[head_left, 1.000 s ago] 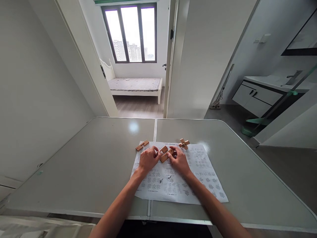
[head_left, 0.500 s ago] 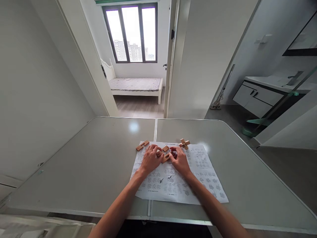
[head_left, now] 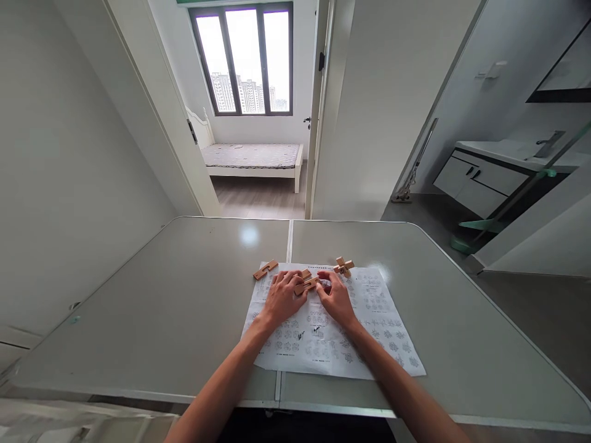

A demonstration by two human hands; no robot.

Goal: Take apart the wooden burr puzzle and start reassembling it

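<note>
My left hand (head_left: 284, 298) has its fingers closed on the left part of a notched wooden puzzle piece (head_left: 308, 285). From the other side, my right hand (head_left: 337, 301) pinches that piece's right end between thumb and curled fingers. Just behind it shows another wooden block (head_left: 305, 274), partly covered by the left fingers; whether the two are joined I cannot tell. Both hands rest low over a printed sheet (head_left: 323, 354) covered with small puzzle drawings. Beyond my left hand lies a loose notched wooden bar (head_left: 265, 270). An interlocked wooden cross (head_left: 343, 267) stands past my right hand.
The sheet lies on a grey-green table (head_left: 184, 307) with a pale seam (head_left: 290, 240) down its middle and a raised metal edge. Past the table are a doorway, a bed (head_left: 253, 157) and, at the right, a washbasin cabinet (head_left: 484, 178).
The wooden pieces between my hands have come closer together. The front one has turned flatter and shifted slightly away from me. The loose bar and the cross have stayed put.
</note>
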